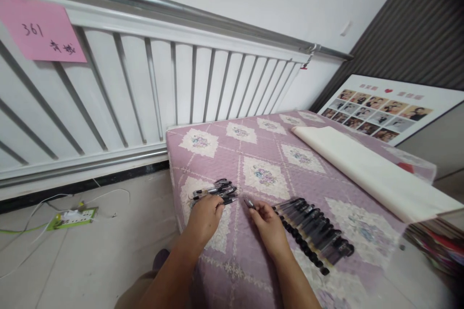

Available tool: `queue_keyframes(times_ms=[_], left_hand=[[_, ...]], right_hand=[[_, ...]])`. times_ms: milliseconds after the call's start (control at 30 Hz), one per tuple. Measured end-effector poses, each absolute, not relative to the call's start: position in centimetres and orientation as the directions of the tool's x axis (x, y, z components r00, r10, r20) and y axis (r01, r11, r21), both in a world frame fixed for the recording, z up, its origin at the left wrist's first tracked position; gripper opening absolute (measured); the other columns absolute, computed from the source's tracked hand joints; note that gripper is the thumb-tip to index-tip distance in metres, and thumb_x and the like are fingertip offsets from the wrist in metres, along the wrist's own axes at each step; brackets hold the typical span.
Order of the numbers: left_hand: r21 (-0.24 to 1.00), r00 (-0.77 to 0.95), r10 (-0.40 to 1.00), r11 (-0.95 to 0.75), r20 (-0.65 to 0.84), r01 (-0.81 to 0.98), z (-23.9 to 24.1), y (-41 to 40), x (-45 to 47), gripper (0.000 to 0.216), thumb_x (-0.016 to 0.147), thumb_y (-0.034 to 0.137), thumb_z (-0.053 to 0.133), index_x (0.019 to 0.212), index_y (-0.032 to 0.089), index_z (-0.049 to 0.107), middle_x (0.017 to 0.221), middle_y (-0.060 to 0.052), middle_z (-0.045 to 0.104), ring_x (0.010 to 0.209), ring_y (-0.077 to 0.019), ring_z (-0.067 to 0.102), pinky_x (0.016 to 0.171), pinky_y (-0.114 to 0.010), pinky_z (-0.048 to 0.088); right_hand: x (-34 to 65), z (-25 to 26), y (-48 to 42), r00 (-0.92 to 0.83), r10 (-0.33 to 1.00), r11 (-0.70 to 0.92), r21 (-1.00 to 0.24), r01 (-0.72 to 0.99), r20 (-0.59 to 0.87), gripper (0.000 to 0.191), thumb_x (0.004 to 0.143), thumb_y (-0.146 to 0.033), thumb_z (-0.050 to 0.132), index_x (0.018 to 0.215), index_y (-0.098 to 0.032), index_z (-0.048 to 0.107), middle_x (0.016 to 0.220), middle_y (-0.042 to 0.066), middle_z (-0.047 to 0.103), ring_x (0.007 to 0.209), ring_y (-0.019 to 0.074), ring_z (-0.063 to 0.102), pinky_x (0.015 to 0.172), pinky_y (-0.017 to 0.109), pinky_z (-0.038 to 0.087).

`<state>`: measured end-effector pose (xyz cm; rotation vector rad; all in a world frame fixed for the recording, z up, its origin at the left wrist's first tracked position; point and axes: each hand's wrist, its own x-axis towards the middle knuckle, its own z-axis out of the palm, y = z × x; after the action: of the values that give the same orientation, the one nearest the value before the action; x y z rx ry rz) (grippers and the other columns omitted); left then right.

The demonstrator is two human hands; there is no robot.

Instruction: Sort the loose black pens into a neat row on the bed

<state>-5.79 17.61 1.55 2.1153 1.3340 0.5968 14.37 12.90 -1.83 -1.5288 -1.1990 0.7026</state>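
My left hand [205,215] is at a small pile of black gel pens [217,187] near the bed's left edge. Its fingers close round a pen [229,200], whose pointed end shows to the right of the thumb. A short gap away, my right hand [267,224] pinches a dark pen cap [248,202] between thumb and fingers. Whether a barrel is attached to that cap is hidden by the palm. Right of this hand lies a slanting row of several black pens with clear barrels [315,229], side by side.
The pens lie on a purple quilted bedcover [232,236] with floral diamonds. A rolled cream sheet [362,169] crosses the bed's right side. Behind stand a white radiator [184,82] and a framed photo board [380,111]. A power strip [74,217] with cables lies on the floor.
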Motion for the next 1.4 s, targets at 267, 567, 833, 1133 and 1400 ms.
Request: queue_keyframes(times_ms=[267,567,833,1133,1400], left_hand=[[0.579,0.426,0.902,-0.387,0.074,0.718,2.2,17.2,-5.8,0.016,0.085,0.021,0.051,0.092,0.025,0.065,0.094,-0.002,0.066,0.094,-0.0193,0.058,0.084,-0.031,0.038],[0.572,0.469,0.881,-0.413,0.056,0.708,2.1,17.0,-5.4,0.018,0.085,0.023,0.052,0.095,0.029,0.066,0.1,-0.001,0.065,0.101,-0.0203,0.055,0.091,-0.036,0.032],[0.566,0.446,0.893,-0.399,0.061,0.721,2.2,17.0,-5.6,0.016,0.085,0.023,0.053,0.093,0.028,0.066,0.097,-0.001,0.066,0.1,-0.0205,0.056,0.089,-0.035,0.033],[0.559,0.513,0.854,-0.468,0.087,0.685,2.1,16.3,-5.0,0.014,0.086,0.022,0.052,0.091,0.026,0.064,0.094,-0.002,0.064,0.096,-0.0204,0.056,0.085,-0.033,0.034],[0.551,0.563,0.823,-0.505,0.075,0.664,2.0,16.2,-4.5,0.014,0.087,0.023,0.051,0.093,0.025,0.063,0.094,-0.002,0.064,0.095,-0.0191,0.055,0.084,-0.03,0.035]], right_hand=[[13.8,-1.5,10.7,0.402,0.914,-0.003,-0.991,0.132,0.051,0.032,0.076,-0.043,0.061,0.099,-0.02,0.061,0.068,0.0,0.059,0.057,0.0139,0.053,0.052,0.025,0.045],[13.8,-1.6,10.8,0.38,0.917,0.034,-0.974,0.225,0.12,0.034,0.076,-0.044,0.061,0.1,-0.019,0.064,0.071,0.002,0.062,0.061,0.0149,0.055,0.055,0.027,0.048],[14.2,-2.2,10.7,0.45,0.892,0.001,-0.996,0.09,0.042,0.036,0.075,-0.044,0.063,0.102,-0.021,0.063,0.072,0.0,0.063,0.058,0.0129,0.054,0.055,0.025,0.047],[13.5,-1.6,10.7,0.297,0.947,0.031,-0.957,0.29,0.121,0.03,0.077,-0.041,0.061,0.099,-0.022,0.067,0.098,0.006,0.07,0.091,0.022,0.062,0.082,0.036,0.049],[13.4,-1.1,10.6,0.237,0.963,0.047,-0.942,0.331,0.131,0.029,0.077,-0.041,0.061,0.097,-0.022,0.068,0.098,0.007,0.07,0.094,0.0233,0.063,0.089,0.039,0.047]])
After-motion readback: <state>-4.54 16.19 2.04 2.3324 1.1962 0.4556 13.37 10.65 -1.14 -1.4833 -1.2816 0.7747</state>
